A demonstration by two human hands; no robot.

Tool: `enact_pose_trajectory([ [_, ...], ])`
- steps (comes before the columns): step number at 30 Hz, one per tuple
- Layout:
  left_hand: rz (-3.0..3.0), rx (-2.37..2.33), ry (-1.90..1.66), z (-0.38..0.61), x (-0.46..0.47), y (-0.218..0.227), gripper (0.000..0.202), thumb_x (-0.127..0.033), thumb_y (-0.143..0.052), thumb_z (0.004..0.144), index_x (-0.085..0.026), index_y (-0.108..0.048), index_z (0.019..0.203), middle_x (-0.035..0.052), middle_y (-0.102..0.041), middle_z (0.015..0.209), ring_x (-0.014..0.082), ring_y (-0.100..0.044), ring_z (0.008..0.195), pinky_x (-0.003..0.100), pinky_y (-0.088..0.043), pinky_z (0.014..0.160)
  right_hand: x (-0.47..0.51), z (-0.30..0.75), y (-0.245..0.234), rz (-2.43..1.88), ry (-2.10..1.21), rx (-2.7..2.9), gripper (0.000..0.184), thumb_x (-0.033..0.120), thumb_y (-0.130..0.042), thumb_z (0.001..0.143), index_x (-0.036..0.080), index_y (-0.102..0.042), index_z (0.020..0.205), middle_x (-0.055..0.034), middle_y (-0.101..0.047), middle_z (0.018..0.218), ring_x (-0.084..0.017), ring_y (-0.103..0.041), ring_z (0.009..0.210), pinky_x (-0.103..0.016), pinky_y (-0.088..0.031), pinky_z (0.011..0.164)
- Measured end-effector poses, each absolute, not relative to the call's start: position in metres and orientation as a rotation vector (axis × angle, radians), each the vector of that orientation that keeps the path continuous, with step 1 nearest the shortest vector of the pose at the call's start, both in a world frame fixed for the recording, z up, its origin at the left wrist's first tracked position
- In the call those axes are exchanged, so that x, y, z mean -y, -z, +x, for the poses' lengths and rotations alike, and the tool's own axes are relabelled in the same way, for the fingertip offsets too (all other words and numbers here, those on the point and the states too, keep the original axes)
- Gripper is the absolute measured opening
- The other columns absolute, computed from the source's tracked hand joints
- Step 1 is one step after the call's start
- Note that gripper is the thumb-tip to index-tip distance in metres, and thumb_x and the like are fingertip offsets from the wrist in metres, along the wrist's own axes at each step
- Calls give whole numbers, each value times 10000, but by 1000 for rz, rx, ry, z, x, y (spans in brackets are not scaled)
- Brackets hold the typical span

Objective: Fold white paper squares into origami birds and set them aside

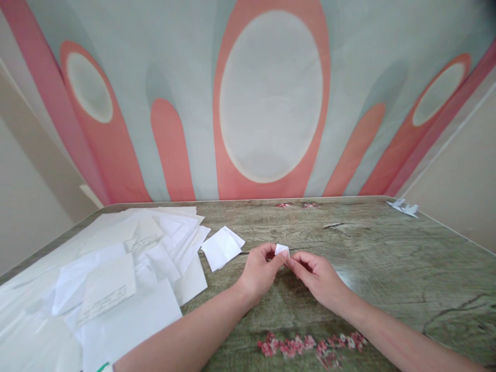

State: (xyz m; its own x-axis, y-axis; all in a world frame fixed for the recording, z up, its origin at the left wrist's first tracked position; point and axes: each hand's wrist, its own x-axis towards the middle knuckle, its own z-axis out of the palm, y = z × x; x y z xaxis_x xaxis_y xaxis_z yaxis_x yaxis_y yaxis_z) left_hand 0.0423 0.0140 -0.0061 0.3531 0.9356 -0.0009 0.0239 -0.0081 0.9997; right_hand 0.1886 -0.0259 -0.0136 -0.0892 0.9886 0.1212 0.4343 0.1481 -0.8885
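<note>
A small folded piece of white paper [282, 249] is held up just above the table, between my two hands. My left hand [261, 268] pinches its left side between thumb and fingers. The fingertips of my right hand [315, 274] close on its lower right corner. Part of the paper is hidden behind my left thumb. To the left of my left hand lies a short stack of square white paper sheets [221, 249], slightly fanned.
Loose white papers [134, 325] cover the table's left side, overlapping, with printed sheets [110, 283] among them. Small white folded paper shapes [403, 207] sit at the far right corner. The wood-patterned table [387, 258] meets a wall with a pink and grey pattern.
</note>
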Motion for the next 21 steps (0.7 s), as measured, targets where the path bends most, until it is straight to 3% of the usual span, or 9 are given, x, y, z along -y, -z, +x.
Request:
enact_pose_trajectory([
  [6, 1411, -977, -939, 43, -15, 10, 250, -371, -598, 735, -132, -563, 668, -19, -501, 601, 98, -415, 575, 208, -350, 567, 26, 188, 12, -1407, -858, 1689, 329, 418, -466, 845, 182, -497, 617, 45, -390, 534, -104, -359, 519, -226, -274, 489],
  [14, 1379, -933, -964, 42, -15, 8, 229, -356, -569, 759, -139, -529, 696, -26, -503, 588, 91, -415, 551, 209, -354, 564, 24, 191, 18, -1329, -1195, 1503, 432, 500, -369, 878, 161, -539, 673, 12, -520, 585, -92, -444, 480, -205, -329, 447],
  [21, 1436, -951, -957, 42, -15, 10, 248, -368, -583, 746, -146, -511, 663, -23, -499, 605, 98, -424, 586, 211, -357, 584, 24, 190, 19, -1328, -1140, 1595, 315, 430, -535, 817, 162, -536, 651, 35, -503, 548, -86, -443, 473, -198, -334, 456],
])
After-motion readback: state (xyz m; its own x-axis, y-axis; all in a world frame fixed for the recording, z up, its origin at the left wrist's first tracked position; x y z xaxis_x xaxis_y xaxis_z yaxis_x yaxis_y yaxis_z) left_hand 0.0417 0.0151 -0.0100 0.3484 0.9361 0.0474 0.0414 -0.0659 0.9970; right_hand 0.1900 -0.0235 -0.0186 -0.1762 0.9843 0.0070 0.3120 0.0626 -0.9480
